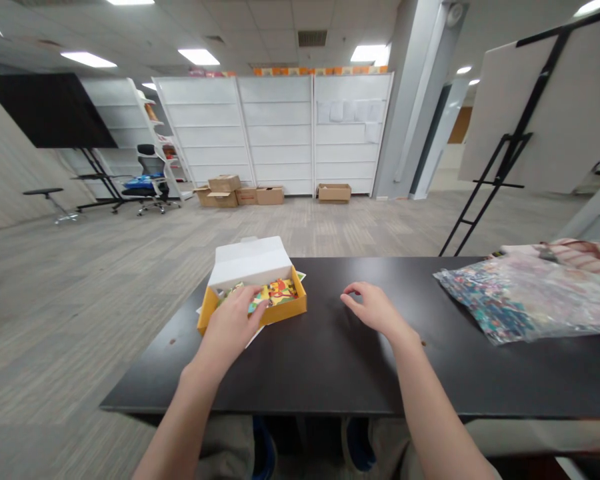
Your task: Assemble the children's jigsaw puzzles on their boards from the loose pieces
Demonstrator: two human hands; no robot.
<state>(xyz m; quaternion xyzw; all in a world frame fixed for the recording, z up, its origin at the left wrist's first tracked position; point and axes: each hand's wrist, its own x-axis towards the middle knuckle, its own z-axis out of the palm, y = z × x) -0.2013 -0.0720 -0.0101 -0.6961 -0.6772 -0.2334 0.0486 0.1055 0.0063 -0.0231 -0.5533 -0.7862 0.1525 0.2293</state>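
An open yellow cardboard box [287, 311] with a white raised lid [250, 257] stands at the left of the black table. Colourful picture pieces [283, 291], red, yellow and green, lie inside it. My left hand [237, 313] reaches over the box's near wall, thumb apart from the fingers, touching or just above the pieces; its far fingertips are partly hidden. Pale sheets or cards show under the box's edges. Right of the box, my right hand [371, 308] hovers low over or rests on the tabletop, fingers loosely curved with nothing seen between them.
A clear plastic bag [525, 297] with multicoloured contents covers the right of the black table [325, 373], beside striped cloth [585, 257]. Beyond stand a whiteboard on a black stand, white shelving, cardboard boxes [334, 193], a chair [151, 177] and a large screen [50, 110].
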